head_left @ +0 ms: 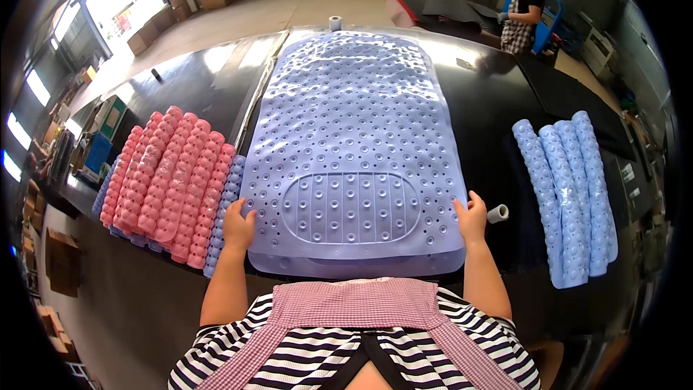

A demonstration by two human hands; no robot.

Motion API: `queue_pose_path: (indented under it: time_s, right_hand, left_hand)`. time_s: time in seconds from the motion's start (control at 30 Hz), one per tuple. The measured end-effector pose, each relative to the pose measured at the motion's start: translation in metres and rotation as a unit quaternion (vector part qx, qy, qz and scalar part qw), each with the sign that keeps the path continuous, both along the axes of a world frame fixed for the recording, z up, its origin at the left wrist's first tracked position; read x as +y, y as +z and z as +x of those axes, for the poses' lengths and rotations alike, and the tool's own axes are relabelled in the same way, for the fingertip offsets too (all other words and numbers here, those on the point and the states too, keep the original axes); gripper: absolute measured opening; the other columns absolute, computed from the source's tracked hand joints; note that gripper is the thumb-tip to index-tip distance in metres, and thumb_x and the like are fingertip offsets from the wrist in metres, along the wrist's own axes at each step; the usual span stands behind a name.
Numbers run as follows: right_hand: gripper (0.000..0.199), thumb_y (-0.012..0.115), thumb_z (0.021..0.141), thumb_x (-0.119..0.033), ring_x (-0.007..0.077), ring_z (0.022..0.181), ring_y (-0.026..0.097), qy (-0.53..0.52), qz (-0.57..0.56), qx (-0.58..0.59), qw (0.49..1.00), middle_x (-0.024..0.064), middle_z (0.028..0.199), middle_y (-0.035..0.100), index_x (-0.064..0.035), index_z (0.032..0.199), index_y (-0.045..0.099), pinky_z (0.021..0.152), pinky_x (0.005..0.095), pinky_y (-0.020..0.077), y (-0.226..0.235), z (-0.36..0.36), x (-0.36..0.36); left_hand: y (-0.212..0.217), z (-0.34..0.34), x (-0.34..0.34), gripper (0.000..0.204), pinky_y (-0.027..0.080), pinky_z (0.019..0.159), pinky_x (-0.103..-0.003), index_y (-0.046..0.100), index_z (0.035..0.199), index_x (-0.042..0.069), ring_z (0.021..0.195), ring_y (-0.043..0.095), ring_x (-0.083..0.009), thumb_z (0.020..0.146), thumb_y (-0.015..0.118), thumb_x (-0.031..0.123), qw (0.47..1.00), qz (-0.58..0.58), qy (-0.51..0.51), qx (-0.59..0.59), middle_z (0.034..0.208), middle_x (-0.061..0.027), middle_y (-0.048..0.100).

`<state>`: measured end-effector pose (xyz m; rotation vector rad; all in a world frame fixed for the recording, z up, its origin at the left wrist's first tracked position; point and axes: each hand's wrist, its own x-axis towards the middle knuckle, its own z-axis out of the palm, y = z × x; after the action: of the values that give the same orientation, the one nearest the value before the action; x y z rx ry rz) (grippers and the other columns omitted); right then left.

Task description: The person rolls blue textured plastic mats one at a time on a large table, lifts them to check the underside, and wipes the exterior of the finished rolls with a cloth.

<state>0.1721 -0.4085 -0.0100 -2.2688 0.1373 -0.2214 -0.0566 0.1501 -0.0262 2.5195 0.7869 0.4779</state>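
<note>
A large pale blue bath mat (354,137) with suction cups lies flat on the black table (491,101), on top of more mats of the same kind. My left hand (238,227) presses on its near left corner. My right hand (473,218) rests on its near right corner. Both hands lie flat on the mat's edge, fingers apart, with no grip that I can see.
Several rolled pink mats (166,180) lie left of the flat mat, with rolled blue ones under them. Rolled blue mats in clear wrap (570,195) lie at the right. A small white tape roll (497,213) sits by my right hand. Another person (523,7) stands at the far right.
</note>
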Motion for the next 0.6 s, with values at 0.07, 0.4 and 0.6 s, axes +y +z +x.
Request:
queue_pose_path:
  time_s: [0.07, 0.4, 0.6]
  right_hand:
    - [0.041, 0.077, 0.087, -0.012, 0.0184, 0.088, 0.068, 0.034, 0.036, 0.063, 0.997, 0.0159, 0.11, 0.071, 0.0073, 0.121, 0.068, 0.077, 0.034, 0.0529, 0.027, 0.011, 0.008]
    - [0.019, 0.066, 0.094, -0.009, 0.0165, 0.08, 0.067, 0.059, 0.141, -0.087, 0.985, 0.0101, 0.09, 0.074, 0.005, 0.105, 0.071, 0.076, 0.0317, 0.0525, 0.076, -0.032, 0.009]
    - [0.023, 0.071, 0.095, -0.011, 0.0142, 0.083, 0.066, 0.051, 0.211, 0.032, 0.975, 0.0082, 0.097, 0.074, 0.0047, 0.113, 0.069, 0.078, 0.0307, 0.0529, -0.019, -0.034, -0.031]
  left_hand:
    - [0.01, 0.004, -0.004, 0.062, 0.048, 0.104, -0.044, 0.055, 0.14, -0.001, 0.122, 0.06, -0.0386, 0.086, 0.078, 0.019, 0.999, -0.028, 0.018, -0.022, 0.132, -0.0222, 0.063]
    - [0.027, 0.002, -0.004, 0.058, 0.054, 0.092, -0.04, 0.061, 0.132, -0.002, 0.104, 0.071, -0.0333, 0.079, 0.082, 0.009, 0.994, -0.025, -0.034, -0.101, 0.114, -0.0201, 0.073]
    - [-0.012, -0.036, 0.005, 0.05, 0.055, 0.078, -0.029, 0.056, 0.136, -0.004, 0.092, 0.07, -0.017, 0.092, 0.076, 0.01, 0.936, -0.326, -0.022, -0.13, 0.108, -0.0113, 0.073]
